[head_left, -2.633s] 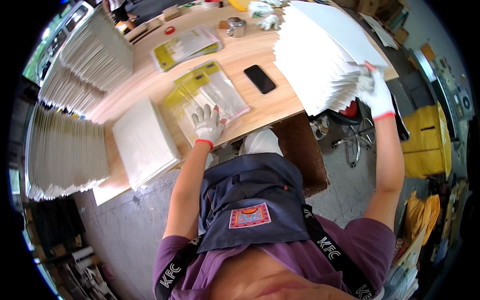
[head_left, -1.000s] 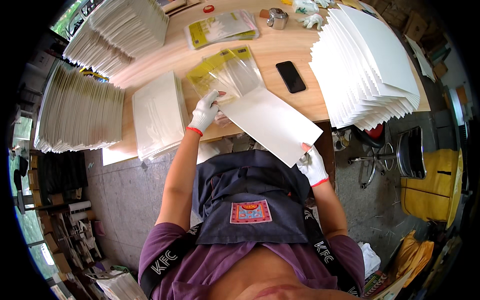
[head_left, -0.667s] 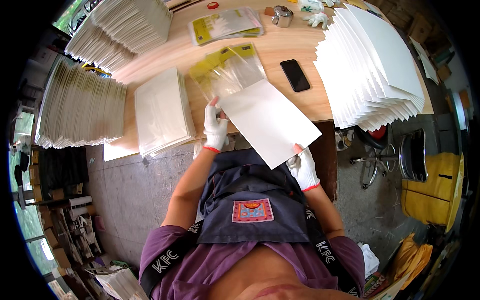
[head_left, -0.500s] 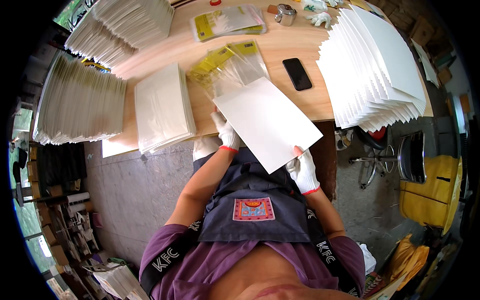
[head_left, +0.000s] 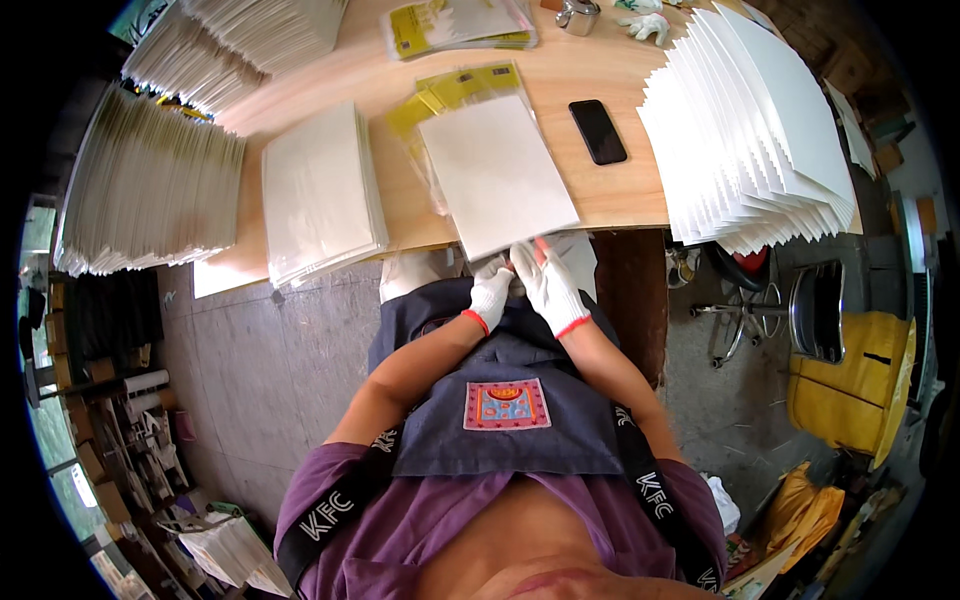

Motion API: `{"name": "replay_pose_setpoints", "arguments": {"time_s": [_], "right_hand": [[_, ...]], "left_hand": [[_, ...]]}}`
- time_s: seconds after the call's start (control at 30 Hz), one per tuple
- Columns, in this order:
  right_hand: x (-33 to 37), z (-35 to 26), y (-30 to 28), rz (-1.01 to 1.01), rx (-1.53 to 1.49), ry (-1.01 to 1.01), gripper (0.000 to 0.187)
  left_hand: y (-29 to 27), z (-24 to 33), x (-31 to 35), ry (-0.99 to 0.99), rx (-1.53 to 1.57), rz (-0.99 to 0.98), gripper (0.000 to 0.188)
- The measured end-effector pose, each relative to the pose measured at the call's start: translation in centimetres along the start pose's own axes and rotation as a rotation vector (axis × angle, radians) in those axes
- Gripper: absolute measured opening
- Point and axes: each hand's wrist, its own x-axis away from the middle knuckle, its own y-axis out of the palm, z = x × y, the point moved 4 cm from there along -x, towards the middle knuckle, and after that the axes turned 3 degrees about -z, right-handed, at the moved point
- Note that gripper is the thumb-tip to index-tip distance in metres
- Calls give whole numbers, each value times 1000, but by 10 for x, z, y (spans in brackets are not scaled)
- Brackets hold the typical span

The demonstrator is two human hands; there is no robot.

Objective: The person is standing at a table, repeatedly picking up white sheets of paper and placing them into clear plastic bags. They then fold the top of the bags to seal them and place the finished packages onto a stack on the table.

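1. Presently found white sheet (head_left: 500,175) atop yellow-topped sleeves (head_left: 485,83), overhanging table (head_left: 350,70).
2. Noted left hand (head_left: 491,290), right hand (head_left: 549,288) close together at near edge; cannot tell grip.
3. Could crease corners if pushed crooked.

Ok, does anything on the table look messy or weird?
A little: the white sheets on the right are fanned out, their edges jagged instead of lined up. The yellow-topped bags near the middle sheet overlap crookedly. I see nothing spilled.

Gap between white sheet (head_left: 498,180) and fanned stack (head_left: 745,135), phone (head_left: 598,132) in the way
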Motion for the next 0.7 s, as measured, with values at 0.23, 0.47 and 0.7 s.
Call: {"name": "replay_pose_setpoints", "arguments": {"time_s": [0.23, 0.47, 0.7], "right_hand": [[23, 3, 32, -351, 1125, 64, 28], [-3, 43, 64, -687, 2476, -521, 17], [-10, 62, 78, -856, 2722, -592, 13]], "left_hand": [[-36, 46, 29, -214, 101, 75, 24], [-68, 83, 27, -104, -23, -192, 19], [-88, 72, 17, -142, -83, -6, 19]]}}
